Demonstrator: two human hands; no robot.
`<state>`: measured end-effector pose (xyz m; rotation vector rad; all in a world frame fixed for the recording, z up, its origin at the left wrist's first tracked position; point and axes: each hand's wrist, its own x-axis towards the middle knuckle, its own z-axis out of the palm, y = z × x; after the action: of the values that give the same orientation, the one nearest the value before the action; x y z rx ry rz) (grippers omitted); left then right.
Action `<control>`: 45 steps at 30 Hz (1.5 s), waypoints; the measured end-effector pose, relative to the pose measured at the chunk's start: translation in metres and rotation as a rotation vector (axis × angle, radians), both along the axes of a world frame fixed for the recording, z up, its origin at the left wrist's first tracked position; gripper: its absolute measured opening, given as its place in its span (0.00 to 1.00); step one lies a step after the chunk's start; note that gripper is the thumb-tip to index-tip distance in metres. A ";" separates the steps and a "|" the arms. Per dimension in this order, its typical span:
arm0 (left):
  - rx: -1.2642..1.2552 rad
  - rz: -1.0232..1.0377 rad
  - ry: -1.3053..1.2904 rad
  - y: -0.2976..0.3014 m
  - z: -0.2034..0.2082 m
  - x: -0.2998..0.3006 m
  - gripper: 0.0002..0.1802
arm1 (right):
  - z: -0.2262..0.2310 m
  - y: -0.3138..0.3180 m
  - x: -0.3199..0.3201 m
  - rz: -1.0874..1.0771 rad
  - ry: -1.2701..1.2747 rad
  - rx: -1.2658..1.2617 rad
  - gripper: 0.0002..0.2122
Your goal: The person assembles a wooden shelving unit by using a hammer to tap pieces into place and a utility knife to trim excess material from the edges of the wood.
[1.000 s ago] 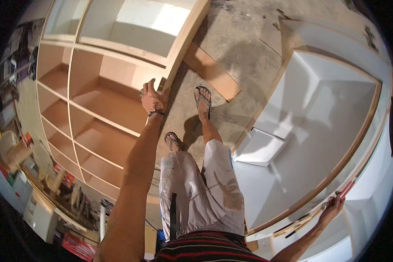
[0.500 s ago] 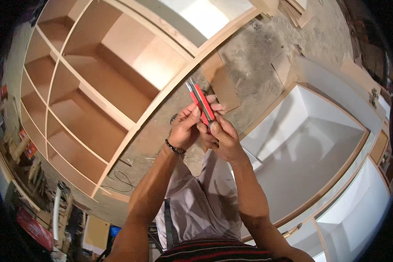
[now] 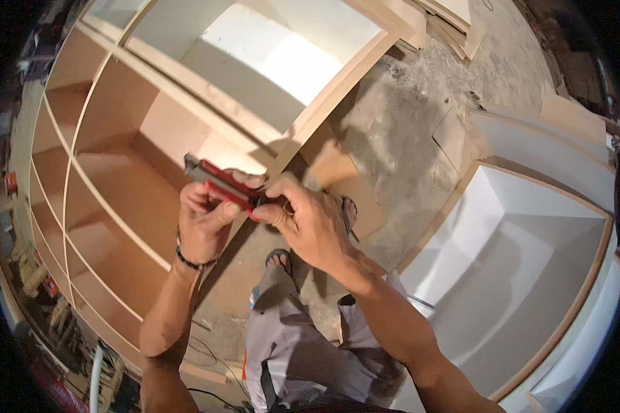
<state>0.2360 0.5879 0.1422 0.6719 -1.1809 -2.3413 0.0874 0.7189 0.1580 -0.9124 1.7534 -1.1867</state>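
Note:
A red utility knife with a grey metal strip along it is held in front of me, its metal end pointing up and left. My left hand grips the body between thumb and fingers; a dark bead bracelet circles that wrist. At the knife's nearer end, the thumb and forefinger of my right hand pinch it. Those fingers partly cover that end. Behind the knife lies an open wooden shelf cabinet with brown inner panels.
A white-lined, wood-edged cabinet box lies open on the right. Brown board pieces rest on the concrete floor near my sandalled foot. More boards lie at the far right, and a cable at lower left.
Both hands have carried the knife left, over the shelf cabinet's edge. It has turned from pointing away to pointing left. The view has shifted, bringing my feet into sight.

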 end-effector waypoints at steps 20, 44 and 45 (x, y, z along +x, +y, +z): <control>0.175 -0.252 0.463 0.041 -0.004 -0.101 0.20 | 0.027 0.072 -0.057 -0.218 0.562 -0.485 0.14; 0.217 -0.315 0.458 0.023 -0.094 -0.032 0.28 | -0.038 0.046 0.000 -0.088 -0.443 -0.075 0.14; 0.221 -0.332 0.469 0.028 -0.093 -0.034 0.28 | -0.043 0.048 0.003 -0.165 -0.423 -0.122 0.15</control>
<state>0.2024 0.6159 0.0491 -0.0296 -0.8783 -2.7238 0.0906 0.7672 0.1153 -0.5384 1.4438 -1.4850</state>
